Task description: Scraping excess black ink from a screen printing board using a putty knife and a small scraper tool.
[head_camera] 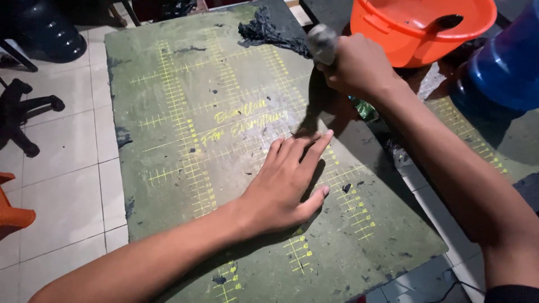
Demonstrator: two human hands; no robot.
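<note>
pressing flat with fingers spread, the left hand (pixel 286 182) rests on the worn green cutting mat with yellow grid lines (pixel 185 101). the right hand (pixel 356 64) is closed around a dark tool with a blurred grey handle (pixel 320 42), its tip touching the mat just beside the left fingertips. an orange plastic basin (pixel 404 39) sits behind.

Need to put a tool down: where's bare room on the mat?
Free: the mat left of the left hand, toward the floor tiles. Crowded: far right, around the right hand, black scraps, orange basin.
</note>
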